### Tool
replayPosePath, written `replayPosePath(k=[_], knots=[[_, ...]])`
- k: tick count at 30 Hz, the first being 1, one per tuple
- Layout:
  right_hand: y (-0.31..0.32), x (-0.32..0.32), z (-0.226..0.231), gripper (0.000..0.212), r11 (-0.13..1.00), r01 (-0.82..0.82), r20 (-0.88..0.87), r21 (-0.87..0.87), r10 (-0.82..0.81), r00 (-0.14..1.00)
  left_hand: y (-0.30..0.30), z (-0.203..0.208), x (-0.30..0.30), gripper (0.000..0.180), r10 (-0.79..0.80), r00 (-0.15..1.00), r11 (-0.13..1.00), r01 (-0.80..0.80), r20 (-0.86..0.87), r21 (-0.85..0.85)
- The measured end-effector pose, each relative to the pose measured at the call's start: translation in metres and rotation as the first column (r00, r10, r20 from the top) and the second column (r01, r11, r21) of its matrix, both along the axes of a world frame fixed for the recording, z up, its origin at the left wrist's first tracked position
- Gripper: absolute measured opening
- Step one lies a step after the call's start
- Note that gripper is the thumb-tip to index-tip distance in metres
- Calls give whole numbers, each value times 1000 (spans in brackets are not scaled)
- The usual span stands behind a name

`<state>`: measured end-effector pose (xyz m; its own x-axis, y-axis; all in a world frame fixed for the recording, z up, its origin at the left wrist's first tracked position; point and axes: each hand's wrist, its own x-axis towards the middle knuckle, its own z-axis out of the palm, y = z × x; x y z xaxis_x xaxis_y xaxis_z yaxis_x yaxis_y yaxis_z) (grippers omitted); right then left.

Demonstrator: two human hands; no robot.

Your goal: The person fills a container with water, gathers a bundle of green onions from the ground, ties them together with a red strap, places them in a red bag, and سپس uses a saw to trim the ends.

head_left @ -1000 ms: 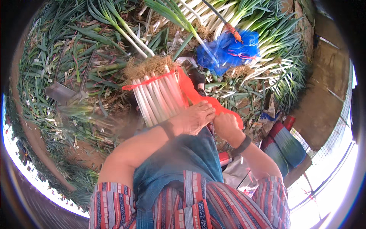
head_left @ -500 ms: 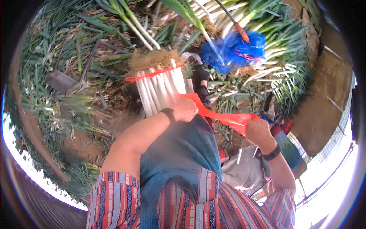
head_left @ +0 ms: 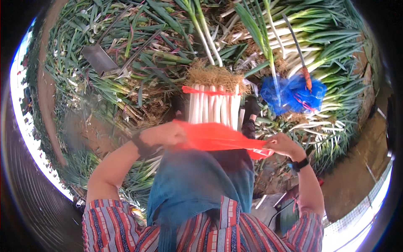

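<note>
A thick bundle of large green onions (head_left: 214, 109) lies in front of me, its brown roots (head_left: 215, 77) pointing away and its white stalks toward my lap. A narrow red tie (head_left: 210, 91) circles the stalks just below the roots. Across the nearer part of the bundle stretches a wide red plastic strip (head_left: 216, 136). My left hand (head_left: 164, 134), slightly blurred, is closed at the strip's left end. Pinched between the fingers of my right hand (head_left: 285, 145) is its right end. The strip hides the stalks under it, and a teal apron (head_left: 193, 180) covers my lap.
Loose green onions (head_left: 336, 50) are heaped at the far right. Beside them lies a blue mesh bag (head_left: 289, 94) with an orange-handled tool (head_left: 307, 80) on it. Trimmed leaves (head_left: 155, 33) cover the ground at left, around a grey metal piece with rods (head_left: 100, 61).
My left hand has moved left, away from the stalks, drawing the red strip out wide across the bundle. The right hand keeps its end. The whole view has shifted.
</note>
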<state>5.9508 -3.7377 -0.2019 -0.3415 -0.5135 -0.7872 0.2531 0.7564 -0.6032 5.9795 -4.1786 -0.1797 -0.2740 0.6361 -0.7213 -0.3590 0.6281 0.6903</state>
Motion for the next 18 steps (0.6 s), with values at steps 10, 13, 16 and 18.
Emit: replayPosePath(k=[10,13,16,18], knots=[[-94,-20,-210,12,818,561,-267,-130,-574,774,-29,-214,14,18,630,446,558,-830,-636,-29],[-99,-51,-242,13,776,608,-375,-168,-621,688,-9,-248,-29,18,645,261,429,-901,-719,58],[-107,-74,-299,15,699,703,-316,-129,-701,639,-23,-302,-52,18,617,268,479,-874,-740,83],[-103,-87,-344,17,650,757,-224,-66,-749,623,-34,-347,-69,20,569,273,528,-845,-775,90]])
